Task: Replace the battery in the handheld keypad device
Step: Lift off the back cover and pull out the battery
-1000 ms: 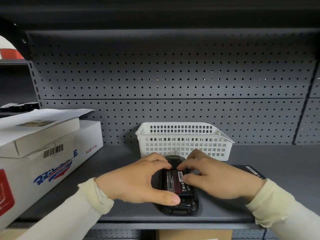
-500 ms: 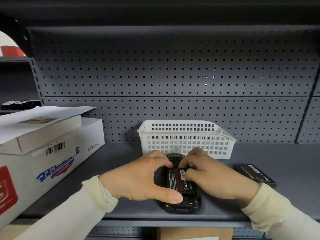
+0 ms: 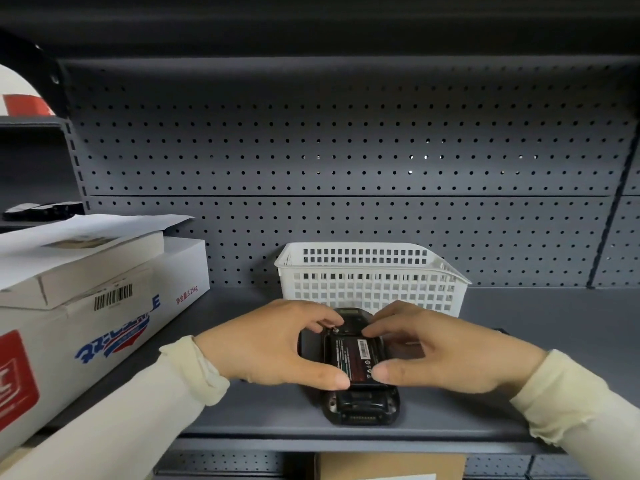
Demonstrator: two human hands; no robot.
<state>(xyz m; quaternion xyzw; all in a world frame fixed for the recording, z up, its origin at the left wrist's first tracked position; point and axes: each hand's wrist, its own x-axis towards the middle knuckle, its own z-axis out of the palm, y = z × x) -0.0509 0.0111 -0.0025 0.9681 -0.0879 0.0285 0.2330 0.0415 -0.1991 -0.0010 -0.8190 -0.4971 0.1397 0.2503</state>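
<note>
The black handheld keypad device (image 3: 360, 405) lies face down on the grey shelf (image 3: 561, 327), its back cover off. A black battery with a red label (image 3: 353, 358) sits in its open compartment. My left hand (image 3: 263, 351) curls round the device's left side, fingertips at its far end and thumb at the battery's near left corner. My right hand (image 3: 450, 355) pinches the battery from the right, fingers at the far end, thumb at the near right corner. Only a dark corner of something (image 3: 498, 330) shows behind my right hand.
A white slotted basket (image 3: 367, 271) stands just behind the device against the pegboard wall. A large white printed carton (image 3: 86, 323) with a smaller box and paper on top fills the shelf's left. A brown box (image 3: 388, 465) sits on the level below.
My right thumb has come down to the battery's near end, opposite my left thumb. The spare battery seen at right half a second ago is now hidden behind my right hand.
</note>
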